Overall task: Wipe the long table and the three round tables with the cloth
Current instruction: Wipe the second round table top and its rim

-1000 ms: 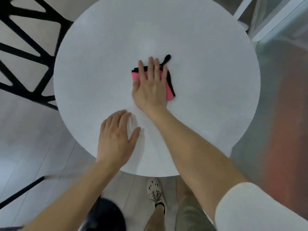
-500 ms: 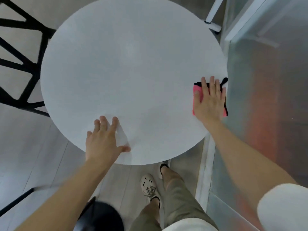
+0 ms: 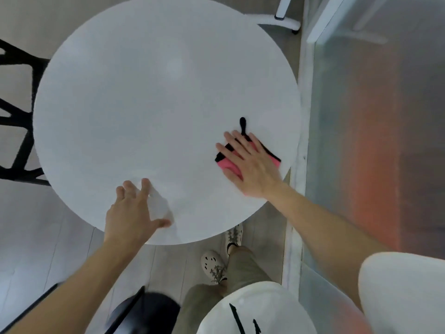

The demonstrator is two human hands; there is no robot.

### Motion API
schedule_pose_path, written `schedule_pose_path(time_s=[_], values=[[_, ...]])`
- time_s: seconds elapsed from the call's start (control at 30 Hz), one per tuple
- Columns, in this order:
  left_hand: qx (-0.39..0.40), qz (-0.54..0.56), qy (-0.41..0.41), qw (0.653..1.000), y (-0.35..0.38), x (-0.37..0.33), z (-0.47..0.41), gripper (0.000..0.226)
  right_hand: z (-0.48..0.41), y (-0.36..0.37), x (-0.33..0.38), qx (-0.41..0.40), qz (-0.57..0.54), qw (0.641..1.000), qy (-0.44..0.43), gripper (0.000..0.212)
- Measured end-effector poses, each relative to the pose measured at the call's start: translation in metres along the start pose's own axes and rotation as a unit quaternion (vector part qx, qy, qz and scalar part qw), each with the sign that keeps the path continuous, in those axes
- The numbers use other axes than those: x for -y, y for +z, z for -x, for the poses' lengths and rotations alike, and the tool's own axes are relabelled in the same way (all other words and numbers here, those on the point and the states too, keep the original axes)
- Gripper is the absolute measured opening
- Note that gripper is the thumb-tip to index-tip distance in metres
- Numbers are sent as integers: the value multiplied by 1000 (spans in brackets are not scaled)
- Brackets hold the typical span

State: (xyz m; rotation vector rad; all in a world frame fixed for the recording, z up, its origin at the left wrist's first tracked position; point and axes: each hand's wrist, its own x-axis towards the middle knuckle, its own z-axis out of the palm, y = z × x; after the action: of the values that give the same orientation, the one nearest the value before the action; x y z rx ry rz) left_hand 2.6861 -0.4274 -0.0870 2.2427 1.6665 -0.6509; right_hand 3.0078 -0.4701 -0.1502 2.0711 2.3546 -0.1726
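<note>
Pink cloth (image 3: 226,166) under flat right hand (image 3: 251,168) | left hand (image 3: 130,213) spread on table (image 3: 144,104)

Pale grey floorboards (image 3: 36,237) lie under you; to your left stands a black open-frame chair (image 3: 16,131); to your right a frosted glass wall (image 3: 361,141) glows orange; a white furniture leg (image 3: 284,13) rests near its base.

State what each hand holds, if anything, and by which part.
Nothing is gripped. The right hand presses flat on the middle of the pink cloth; the left hand rests on the round table.
</note>
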Motion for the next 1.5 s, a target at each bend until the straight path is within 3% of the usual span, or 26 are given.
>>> schedule_pose_path(time_s=[0.13,0.2,0.27,0.37,0.43,0.47,0.53,0.63,0.7,0.77,0.87,0.9,1.0,1.07,1.1,1.13,1.23,1.33,1.4,1.5], values=[[14,-14,-8,1000,-11,-5,-1,130,-34,-16,-73,-7,5,979,205,67],[32,-29,-6,999,-20,-4,-3,123,-51,-13,-52,-18,-9,952,304,70],[47,-45,21,998,-36,2,-10,102,-51,-9,6,-30,-15,942,335,71],[60,-38,73,995,-70,21,-33,73,-23,-3,98,12,-29,984,177,68],[52,-70,115,989,-88,36,-54,66,-2,-2,113,28,-43,997,56,66],[38,-100,145,984,-94,43,-65,71,7,-1,103,28,-46,998,14,64],[12,-155,201,967,-99,55,-88,104,22,2,68,36,-26,999,-6,62],[-17,-251,288,924,-98,66,-120,151,24,-2,17,-1,1,983,181,63],[-12,-248,332,910,-91,70,-131,154,15,-2,8,-20,-5,933,360,63],[-10,-235,346,908,-89,72,-137,151,-4,6,29,-43,-32,873,485,66],[-3,-225,364,904,-88,78,-139,149,-34,7,142,-79,-48,803,589,69],[-12,-224,367,903,-89,79,-140,148,-42,8,188,-69,-65,814,573,68],[-3,-234,380,895,-91,77,-141,146,-34,5,258,-27,-82,926,369,66],[8,-239,379,894,-91,76,-140,144,-3,10,224,2,-69,961,267,64],[4,-245,379,892,-90,76,-139,144,10,10,194,8,-54,958,280,64],[-6,-252,379,890,-89,75,-140,144,18,10,163,-4,-39,941,337,64],[-17,-257,383,887,-84,75,-146,144,27,4,99,-31,-31,828,558,64],[-29,-270,382,883,-80,73,-153,146,-6,8,121,-79,-54,757,646,68],[-21,-259,380,888,-80,74,-153,144,-38,8,187,-86,-58,772,627,67],[-8,-261,385,885,-83,73,-152,145,-56,12,292,-52,-69,880,467,64]])
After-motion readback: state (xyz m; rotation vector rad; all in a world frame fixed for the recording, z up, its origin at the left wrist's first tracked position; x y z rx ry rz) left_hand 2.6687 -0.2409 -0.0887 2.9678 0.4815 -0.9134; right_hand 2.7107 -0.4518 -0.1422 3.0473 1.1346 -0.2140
